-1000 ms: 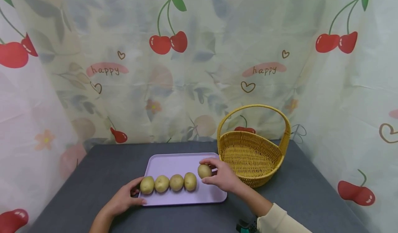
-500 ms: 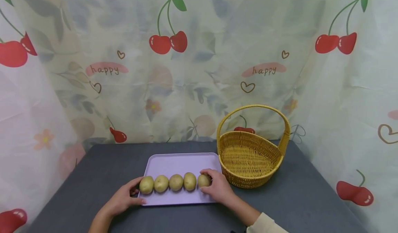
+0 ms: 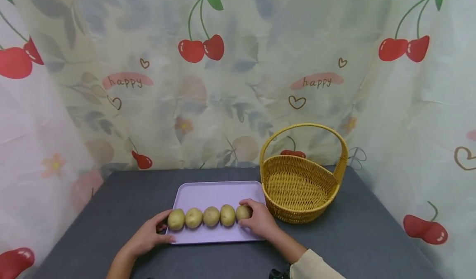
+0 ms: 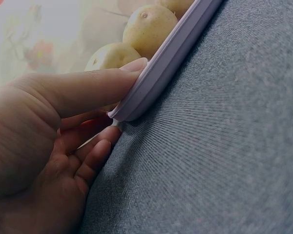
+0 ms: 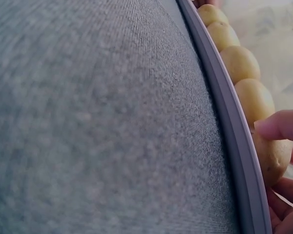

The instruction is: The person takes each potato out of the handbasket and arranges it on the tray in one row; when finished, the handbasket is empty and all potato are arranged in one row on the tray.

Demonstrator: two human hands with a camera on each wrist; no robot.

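Note:
Several potatoes stand in a row across the lilac tray (image 3: 208, 191). My right hand (image 3: 260, 220) holds the rightmost potato (image 3: 243, 213) on the tray, thumb on its near side and fingers around its far side. In the right wrist view this potato (image 5: 272, 158) sits against or very near its neighbour (image 5: 254, 100). At the tray's left front corner, my left hand (image 3: 146, 234) grips the rim (image 4: 158, 80), its thumb over the edge. The fingers of that hand lie beside the leftmost potato (image 3: 176, 219); whether they touch it cannot be seen.
A yellow wicker basket (image 3: 297, 213) with a tall handle stands just right of the tray, its visible inside bare. A dark grey cloth (image 3: 126, 196) covers the table. Behind hangs a curtain (image 3: 238, 84) printed with cherries. A black object (image 3: 278, 274) shows by the right sleeve.
My right hand has lowered the potato onto the tray at the row's right end, then brought it slightly closer to its neighbour. The left hand has stayed at the corner.

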